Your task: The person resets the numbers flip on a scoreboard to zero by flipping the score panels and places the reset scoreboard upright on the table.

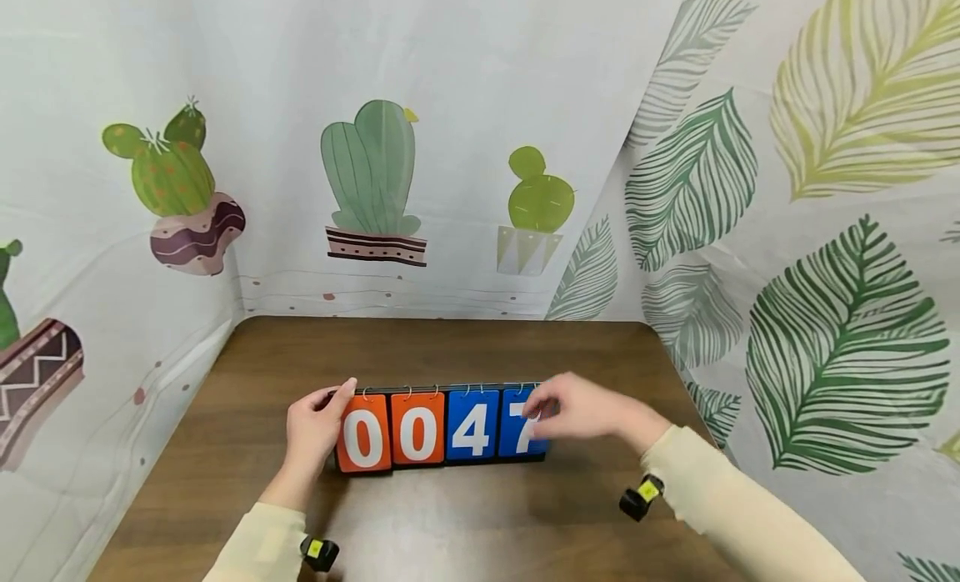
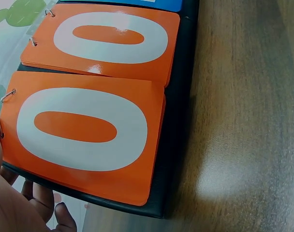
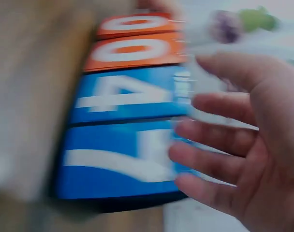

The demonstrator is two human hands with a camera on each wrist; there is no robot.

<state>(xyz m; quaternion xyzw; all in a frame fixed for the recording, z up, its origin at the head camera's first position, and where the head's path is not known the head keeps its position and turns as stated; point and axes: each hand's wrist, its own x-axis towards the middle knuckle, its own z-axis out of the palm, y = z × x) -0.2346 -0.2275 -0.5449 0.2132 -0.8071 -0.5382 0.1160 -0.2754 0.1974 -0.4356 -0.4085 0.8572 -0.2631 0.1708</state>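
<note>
A tabletop flip scoreboard point(image 1: 446, 428) with a black stand reads 0047. Its left pair are orange 0 cards point(image 2: 84, 128); to the right come a blue 4 card point(image 3: 127, 94) and a blue 7 card point(image 1: 512, 436), all hung on metal rings. My left hand point(image 1: 317, 428) grips the scoreboard's left end, thumb near the top edge and fingers behind. At the other end, my right hand point(image 1: 581, 405) is in front of the 7 card, covering part of it. In the right wrist view its fingers are spread near the card's ring edge, with nothing held; contact is unclear.
The scoreboard stands on a brown wooden table point(image 1: 442, 524). Behind the table hangs a white cloth with printed cacti point(image 1: 450, 298), and leaf-patterned cloth point(image 1: 847, 357) lines the right side. Each sleeve has a small black device point(image 1: 641, 497) near the wrist.
</note>
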